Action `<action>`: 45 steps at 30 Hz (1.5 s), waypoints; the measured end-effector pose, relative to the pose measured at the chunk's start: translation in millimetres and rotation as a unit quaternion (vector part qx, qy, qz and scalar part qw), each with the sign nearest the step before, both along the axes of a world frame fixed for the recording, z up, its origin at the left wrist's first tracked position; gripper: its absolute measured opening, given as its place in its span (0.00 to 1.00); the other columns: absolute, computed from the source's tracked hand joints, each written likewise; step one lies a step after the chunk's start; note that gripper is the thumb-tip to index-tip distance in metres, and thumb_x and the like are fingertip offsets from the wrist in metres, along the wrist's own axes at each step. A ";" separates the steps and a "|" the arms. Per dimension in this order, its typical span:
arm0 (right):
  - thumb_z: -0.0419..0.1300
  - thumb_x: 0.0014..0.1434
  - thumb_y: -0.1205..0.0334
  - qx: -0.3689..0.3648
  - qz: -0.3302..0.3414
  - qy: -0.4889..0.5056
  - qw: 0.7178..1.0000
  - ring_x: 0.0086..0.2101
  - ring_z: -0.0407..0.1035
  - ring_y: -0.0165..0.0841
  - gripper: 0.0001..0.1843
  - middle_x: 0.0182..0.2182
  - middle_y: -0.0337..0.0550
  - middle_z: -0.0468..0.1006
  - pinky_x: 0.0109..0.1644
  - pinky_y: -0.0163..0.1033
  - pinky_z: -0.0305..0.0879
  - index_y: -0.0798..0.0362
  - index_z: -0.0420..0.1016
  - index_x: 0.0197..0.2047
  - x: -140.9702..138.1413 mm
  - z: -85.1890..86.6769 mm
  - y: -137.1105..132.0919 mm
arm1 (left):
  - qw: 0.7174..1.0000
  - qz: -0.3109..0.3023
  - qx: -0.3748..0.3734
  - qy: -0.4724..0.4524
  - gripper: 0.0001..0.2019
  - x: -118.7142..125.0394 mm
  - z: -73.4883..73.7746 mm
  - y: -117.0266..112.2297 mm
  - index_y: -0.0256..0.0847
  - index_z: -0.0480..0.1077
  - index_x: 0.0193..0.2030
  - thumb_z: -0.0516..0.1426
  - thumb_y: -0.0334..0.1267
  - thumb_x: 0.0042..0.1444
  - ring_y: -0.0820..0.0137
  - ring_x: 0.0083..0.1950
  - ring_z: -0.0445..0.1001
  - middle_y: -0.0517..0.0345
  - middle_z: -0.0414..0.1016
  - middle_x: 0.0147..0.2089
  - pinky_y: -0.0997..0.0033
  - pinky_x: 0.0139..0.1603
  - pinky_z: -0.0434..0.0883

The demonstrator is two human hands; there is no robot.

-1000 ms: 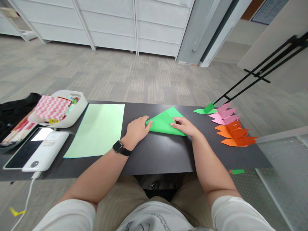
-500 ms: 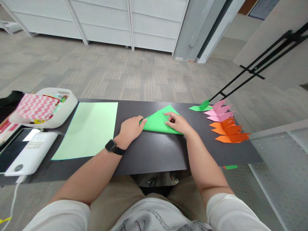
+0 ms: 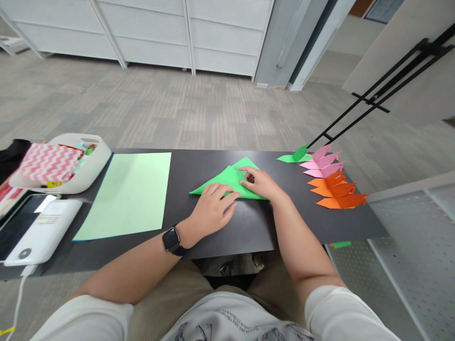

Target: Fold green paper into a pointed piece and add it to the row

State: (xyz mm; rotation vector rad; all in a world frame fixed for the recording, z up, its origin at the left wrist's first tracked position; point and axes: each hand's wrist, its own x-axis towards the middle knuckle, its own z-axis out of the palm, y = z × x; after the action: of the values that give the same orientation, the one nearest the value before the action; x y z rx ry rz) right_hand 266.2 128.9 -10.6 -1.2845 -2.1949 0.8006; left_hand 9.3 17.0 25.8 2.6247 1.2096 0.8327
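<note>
A bright green sheet of paper (image 3: 231,176), folded into a roughly triangular shape, lies on the dark table (image 3: 220,237) in front of me. My left hand (image 3: 215,206) rests at its near edge, fingers stretched out over the lower fold and touching the paper. On the right part of the paper lies my right hand (image 3: 261,183), its fingers apart and slightly curled, pressing from above. A black watch is on my left wrist.
Folded paper pieces in green (image 3: 295,156), pink (image 3: 323,163) and orange (image 3: 337,192) line the right side. Left are a pale green paper stack (image 3: 124,194), a white basket (image 3: 101,158), a white power bank (image 3: 44,232) and a phone (image 3: 21,220).
My left hand has moved from the paper's left corner right and toward me, onto the near edge. The left corner now shows. My right hand stays nearly in place.
</note>
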 end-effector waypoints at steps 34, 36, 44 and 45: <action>0.63 0.69 0.58 0.028 0.046 -0.119 0.991 0.36 0.72 0.39 0.23 0.38 0.45 0.81 0.45 0.44 0.67 0.46 0.83 0.65 7.9 11.1 -6.8 | 0.984 0.072 -0.082 0.143 0.32 8.2 -14.9 -28.8 0.45 0.67 0.76 0.57 0.59 0.73 0.37 0.78 0.62 0.36 0.66 0.78 0.18 0.76 0.54; 0.63 0.68 0.58 0.025 0.046 -0.123 0.991 0.37 0.72 0.39 0.23 0.37 0.46 0.82 0.45 0.45 0.67 0.47 0.84 0.64 7.2 11.9 -7.6 | 0.983 0.073 -0.083 0.144 0.32 8.3 -15.8 -30.1 0.48 0.66 0.76 0.57 0.59 0.72 0.37 0.78 0.62 0.38 0.66 0.78 0.17 0.76 0.52; 0.67 0.65 0.58 -0.024 0.038 -0.153 0.987 0.31 0.73 0.37 0.19 0.32 0.42 0.83 0.39 0.42 0.66 0.47 0.87 0.58 14.7 26.4 -14.9 | 0.980 0.059 -0.086 0.169 0.35 9.6 -16.9 -37.2 0.45 0.63 0.80 0.53 0.62 0.74 0.37 0.79 0.59 0.37 0.60 0.82 0.18 0.75 0.57; 0.66 0.66 0.57 -0.021 0.043 -0.155 0.987 0.32 0.74 0.37 0.18 0.33 0.42 0.83 0.40 0.42 0.68 0.47 0.87 0.58 15.6 29.6 -15.7 | 0.979 0.058 -0.088 0.175 0.36 9.8 -16.7 -38.1 0.46 0.62 0.80 0.52 0.63 0.74 0.37 0.80 0.59 0.38 0.60 0.82 0.18 0.75 0.56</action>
State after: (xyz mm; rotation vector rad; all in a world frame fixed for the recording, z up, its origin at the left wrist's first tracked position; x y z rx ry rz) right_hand 281.8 113.2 19.0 -1.4254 -2.5034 0.7213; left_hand 19.1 -21.1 9.2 2.6452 1.4532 0.2635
